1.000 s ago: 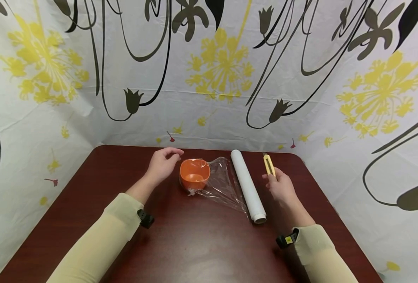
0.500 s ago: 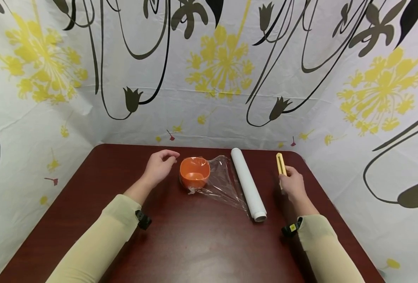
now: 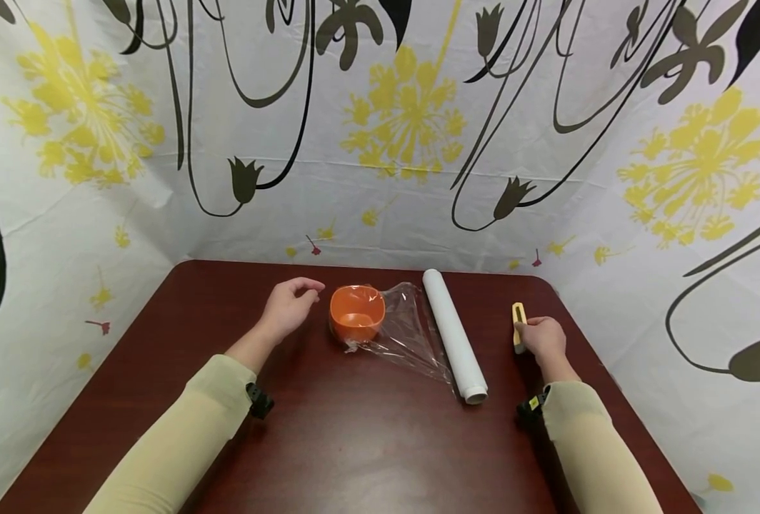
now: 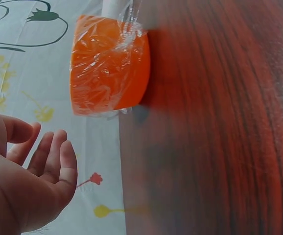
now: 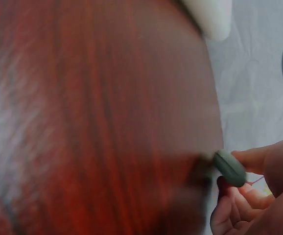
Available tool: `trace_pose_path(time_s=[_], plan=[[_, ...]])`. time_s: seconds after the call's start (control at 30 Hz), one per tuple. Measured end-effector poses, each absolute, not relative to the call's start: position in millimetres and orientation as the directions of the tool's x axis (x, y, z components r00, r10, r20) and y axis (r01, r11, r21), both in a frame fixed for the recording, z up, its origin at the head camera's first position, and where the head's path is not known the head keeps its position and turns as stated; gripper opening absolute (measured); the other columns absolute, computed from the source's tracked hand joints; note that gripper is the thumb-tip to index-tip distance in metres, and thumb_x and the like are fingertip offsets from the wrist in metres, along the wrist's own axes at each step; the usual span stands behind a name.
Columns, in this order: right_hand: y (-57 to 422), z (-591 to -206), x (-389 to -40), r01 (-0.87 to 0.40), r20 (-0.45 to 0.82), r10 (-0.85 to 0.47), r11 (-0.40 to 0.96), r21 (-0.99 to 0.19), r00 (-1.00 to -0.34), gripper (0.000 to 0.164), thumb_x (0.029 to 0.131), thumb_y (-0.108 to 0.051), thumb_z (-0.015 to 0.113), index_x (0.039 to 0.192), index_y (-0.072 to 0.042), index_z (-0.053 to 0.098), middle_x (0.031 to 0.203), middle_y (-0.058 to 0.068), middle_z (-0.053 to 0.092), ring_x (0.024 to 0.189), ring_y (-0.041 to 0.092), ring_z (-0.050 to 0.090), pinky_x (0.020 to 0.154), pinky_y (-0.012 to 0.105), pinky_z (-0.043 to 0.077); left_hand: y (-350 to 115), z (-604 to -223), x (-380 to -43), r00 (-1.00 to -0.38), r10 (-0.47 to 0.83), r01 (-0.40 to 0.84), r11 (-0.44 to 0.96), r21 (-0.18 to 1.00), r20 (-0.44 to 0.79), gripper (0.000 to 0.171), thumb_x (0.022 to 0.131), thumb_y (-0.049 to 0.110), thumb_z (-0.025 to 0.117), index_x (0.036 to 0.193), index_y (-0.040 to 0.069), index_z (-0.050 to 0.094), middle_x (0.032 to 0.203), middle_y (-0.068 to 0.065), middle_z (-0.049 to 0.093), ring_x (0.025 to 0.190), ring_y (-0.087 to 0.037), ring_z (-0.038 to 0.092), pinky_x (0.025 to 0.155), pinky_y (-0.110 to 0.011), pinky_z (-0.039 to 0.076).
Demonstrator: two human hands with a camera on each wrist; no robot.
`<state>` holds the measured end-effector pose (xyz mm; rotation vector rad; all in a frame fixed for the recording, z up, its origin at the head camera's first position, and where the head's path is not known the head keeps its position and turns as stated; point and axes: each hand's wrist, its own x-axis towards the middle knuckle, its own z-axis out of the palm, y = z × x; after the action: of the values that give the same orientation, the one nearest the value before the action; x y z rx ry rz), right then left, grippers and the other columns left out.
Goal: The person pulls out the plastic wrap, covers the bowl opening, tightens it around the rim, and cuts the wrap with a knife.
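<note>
My right hand [image 3: 543, 337] pinches a yellow box cutter [image 3: 518, 328] between thumb and fingers, low over the right side of the table; no blade shows. In the right wrist view the cutter's dark end [image 5: 229, 169] points at the camera. My left hand [image 3: 288, 307] holds nothing, its fingers loosely bent, just left of an orange bowl [image 3: 357, 314]. Clear plastic wrap [image 4: 127, 36] covers the bowl, wrinkled down its side. A loose sheet of wrap [image 3: 408, 332] trails from the bowl toward a white roll of plastic wrap [image 3: 455, 335].
The dark red-brown table [image 3: 354, 442] has rounded far corners. Behind it and along both sides hangs a white curtain [image 3: 380, 235] with yellow and dark flower prints. The roll lies lengthwise between the bowl and my right hand.
My right hand has moved right and down toward the table with the box cutter, whose blade showed at first. My left hand has drawn slightly back from the bowl.
</note>
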<state>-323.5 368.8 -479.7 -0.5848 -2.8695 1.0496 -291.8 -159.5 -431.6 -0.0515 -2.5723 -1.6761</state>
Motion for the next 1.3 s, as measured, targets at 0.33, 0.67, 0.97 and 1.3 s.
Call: trace_pose_path(time_s=[0.33, 0.67, 0.97, 1.3], plan=[[374, -478, -320, 0.342, -0.074, 0.348, 0.82, -0.46, -0.935, 0.056, 0.109, -0.04, 0.054, 0.136, 0.007, 0.068, 0.129, 0.035, 0.065, 0.112, 0.049, 0.064, 0.088, 0.055, 0.056, -160, -439, -296, -0.996, 0.069, 0.074, 0.393, 0.916, 0.051, 0.039, 0.111, 0.015, 0.058, 0.147, 0.004, 0.064, 0.148, -0.023, 0.065, 0.132, -0.037, 0.066, 0.108, -0.049, 0.059], [317, -450, -324, 0.099, 0.101, 0.201, 0.787, -0.608, -0.974, 0.055, 0.111, -0.03, 0.048, 0.153, 0.004, 0.053, 0.149, 0.035, 0.049, 0.132, 0.052, 0.052, 0.109, 0.065, 0.047, -160, -463, -309, -0.92, 0.374, 0.074, 0.455, 0.887, -0.115, 0.132, 0.088, 0.031, 0.095, 0.177, 0.015, -0.001, 0.184, -0.017, 0.011, 0.167, -0.043, 0.024, 0.128, -0.062, 0.039], [246, -430, -329, -0.192, 0.15, -0.128, 0.786, -0.587, -0.98, 0.052, 0.109, -0.023, 0.061, 0.155, 0.0, 0.054, 0.154, 0.027, 0.054, 0.135, 0.046, 0.059, 0.11, 0.062, 0.051, -148, -477, -321, -0.915, 0.387, 0.104, 0.502, 0.859, -0.115, 0.149, 0.077, 0.043, 0.102, 0.177, 0.022, -0.007, 0.182, -0.017, 0.017, 0.165, -0.042, 0.029, 0.133, -0.066, 0.025], [193, -429, -337, -0.423, -0.119, -0.6, 0.677, -0.602, -0.791, 0.107, 0.092, -0.024, 0.089, 0.176, -0.011, 0.023, 0.183, 0.018, 0.02, 0.17, 0.042, 0.016, 0.133, 0.065, 0.027, -140, -483, -323, -0.908, 0.406, 0.114, 0.485, 0.867, -0.108, 0.147, 0.075, 0.034, 0.104, 0.176, 0.017, -0.002, 0.177, -0.02, 0.029, 0.163, -0.042, 0.031, 0.134, -0.064, 0.024]])
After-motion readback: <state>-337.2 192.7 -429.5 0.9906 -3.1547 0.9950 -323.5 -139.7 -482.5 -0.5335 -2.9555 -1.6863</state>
